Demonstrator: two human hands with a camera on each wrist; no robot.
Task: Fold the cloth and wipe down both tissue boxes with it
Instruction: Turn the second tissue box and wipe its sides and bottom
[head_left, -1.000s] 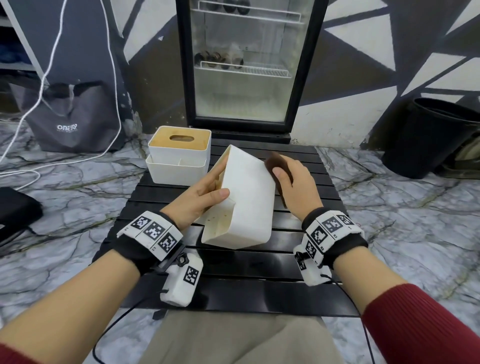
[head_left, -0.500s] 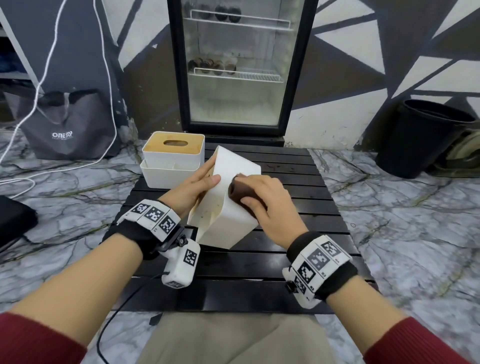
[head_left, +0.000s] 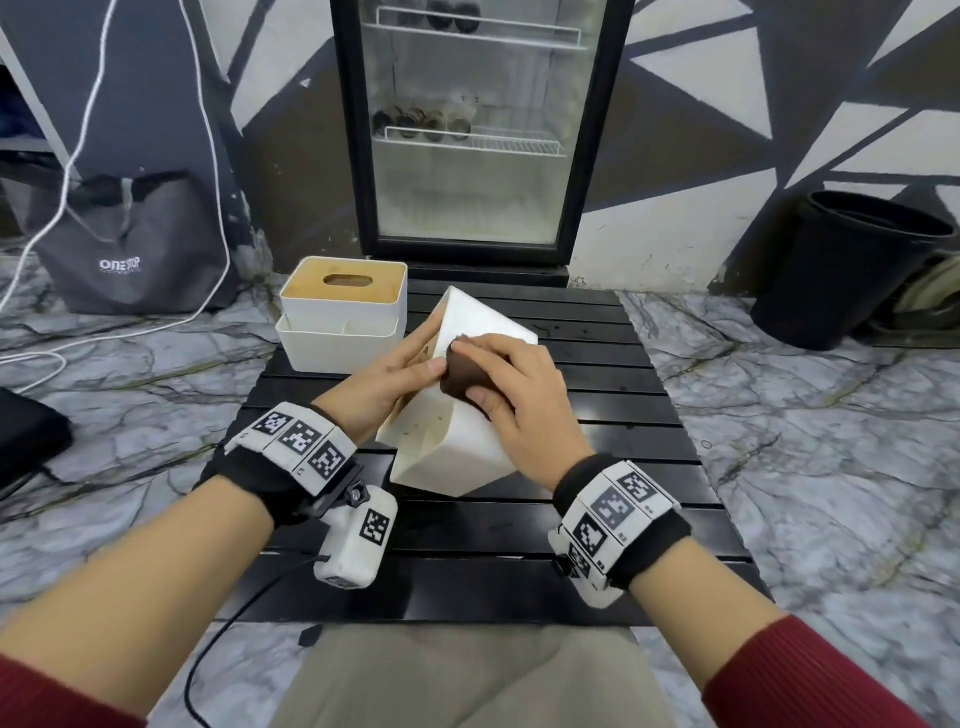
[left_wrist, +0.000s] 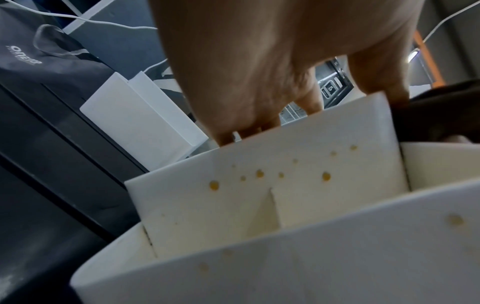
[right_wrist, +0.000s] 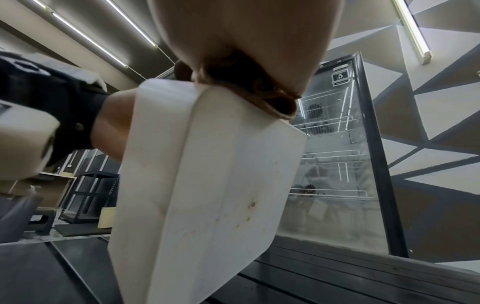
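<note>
A white tissue box (head_left: 457, 441) stands tilted on one corner on the black slatted table (head_left: 597, 467), spotted with small yellow stains (left_wrist: 259, 173). My left hand (head_left: 384, 384) grips its left side, thumb on the near face. My right hand (head_left: 511, 384) holds a folded brown cloth (head_left: 460, 374) and presses it against the box's upper edge; the cloth (right_wrist: 249, 88) shows bunched under the palm in the right wrist view. A second white tissue box (head_left: 343, 312) with a wooden lid stands upright at the table's back left.
A glass-door fridge (head_left: 478, 130) stands right behind the table. A grey bag (head_left: 124, 249) and white cables (head_left: 67, 171) lie to the left, a black bin (head_left: 852, 265) to the right. The floor around the table is marble tile.
My right hand has slid the cloth from the box's far right side leftward onto its upper edge near my left thumb. The left hand keeps its hold and the box stays tilted.
</note>
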